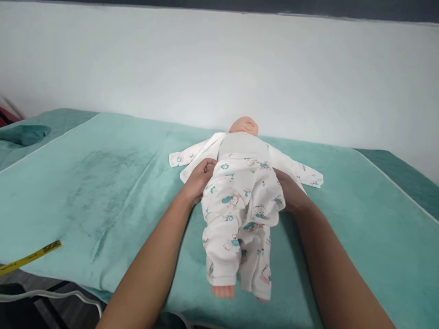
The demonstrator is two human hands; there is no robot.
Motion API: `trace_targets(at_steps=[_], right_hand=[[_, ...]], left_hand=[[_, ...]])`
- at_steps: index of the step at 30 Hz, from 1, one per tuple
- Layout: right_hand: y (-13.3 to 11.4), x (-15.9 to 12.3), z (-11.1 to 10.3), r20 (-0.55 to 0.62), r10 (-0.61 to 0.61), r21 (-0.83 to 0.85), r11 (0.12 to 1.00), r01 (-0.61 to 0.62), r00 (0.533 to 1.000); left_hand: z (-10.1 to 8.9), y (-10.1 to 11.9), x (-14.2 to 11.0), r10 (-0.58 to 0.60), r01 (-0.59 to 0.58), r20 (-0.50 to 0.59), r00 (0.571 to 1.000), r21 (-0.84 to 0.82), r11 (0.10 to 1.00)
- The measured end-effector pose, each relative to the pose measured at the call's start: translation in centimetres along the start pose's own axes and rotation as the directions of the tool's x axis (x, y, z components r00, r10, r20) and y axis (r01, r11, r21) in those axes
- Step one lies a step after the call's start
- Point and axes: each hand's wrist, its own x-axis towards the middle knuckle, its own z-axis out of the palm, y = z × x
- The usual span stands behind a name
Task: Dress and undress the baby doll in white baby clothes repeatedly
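Note:
A baby doll [244,125] lies on its back, head toward the wall and feet toward me. It wears white printed baby trousers [236,196], pulled up to the waist. An open white jacket [206,148] with matching print spreads out on both sides, its sleeves stretched outward. Beside the waist, my left hand [200,179] has its fingers curled closed at the edge of the trousers. My right hand [290,192] reaches to the other hip, its fingers hidden behind the trousers and the doll's body. Bare toes show below one trouser leg.
A teal plush cover [113,192] with some creases lies under the doll. The white wall [219,73] stands right behind the doll's head. A yellow strip [30,258] lies at the left front edge, near a pale cable [68,294].

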Motion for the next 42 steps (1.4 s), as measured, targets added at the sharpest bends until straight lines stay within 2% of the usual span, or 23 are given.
trace_targets(at_steps=[4,6,9,14,16,19,22,25,28,31,34,37,40,42], right_hand=[[0.1,0.1,0.1,-0.107,-0.098,-0.018,0.995,0.097,0.989],[0.3,0.3,0.0,-0.132,-0.102,-0.043,0.994,0.097,0.986],[0.9,0.7,-0.4,-0.189,-0.072,-0.008,0.997,0.072,0.979],[1.7,1.3,-1.4,-0.394,-0.099,0.035,0.992,0.122,0.914],[1.6,1.3,-1.7,-0.388,-0.098,0.004,0.994,0.108,0.916],[1.0,0.9,-2.0,-0.274,-0.092,-0.085,0.994,0.071,0.957],[0.3,0.4,-2.3,-0.149,-0.12,-0.099,0.989,0.106,0.981],[0.2,0.2,-2.5,-0.062,-0.158,-0.078,0.985,0.153,0.985],[0.7,0.5,-2.3,-0.136,-0.173,-0.126,0.98,0.156,0.976],[1.2,0.7,-1.7,-0.253,-0.241,-0.266,0.949,0.172,0.937],[1.2,0.9,-1.1,-0.315,-0.344,-0.474,0.864,0.168,0.884],[1.0,1.2,-0.9,-0.37,-0.399,-0.615,0.782,0.101,0.839],[1.3,1.7,-1.0,-0.38,-0.365,-0.658,0.752,0.029,0.85],[1.8,2.1,-1.3,-0.375,-0.309,-0.628,0.778,0.005,0.874]], left_hand=[[0.5,-0.1,-0.1,0.066,-0.062,0.038,0.997,-0.108,0.992],[0.5,-0.3,0.2,0.091,-0.089,0.01,0.996,-0.124,0.988],[0.1,-0.7,0.7,0.142,-0.144,-0.071,0.987,-0.024,0.989],[-0.1,-1.1,1.0,0.188,-0.168,-0.111,0.976,0.165,0.972],[0.1,-0.9,0.8,0.191,-0.159,-0.13,0.973,0.221,0.962],[0.4,-0.5,0.4,0.197,-0.153,-0.162,0.967,0.247,0.957],[0.5,-0.2,0.2,0.201,-0.152,-0.182,0.963,0.251,0.956],[0.5,-0.1,0.2,0.225,-0.172,-0.184,0.957,0.268,0.948],[0.5,-0.1,0.3,0.213,-0.175,-0.146,0.966,0.24,0.955],[0.5,0.0,0.3,0.172,-0.149,-0.094,0.981,0.212,0.966],[0.5,-0.1,0.5,0.162,-0.14,-0.089,0.983,0.209,0.968],[0.6,-0.5,0.7,0.17,-0.144,-0.102,0.98,0.218,0.965],[0.6,-0.8,0.9,0.177,-0.143,-0.114,0.978,0.261,0.955],[0.6,-1.0,0.8,0.187,-0.144,-0.123,0.975,0.295,0.944]])
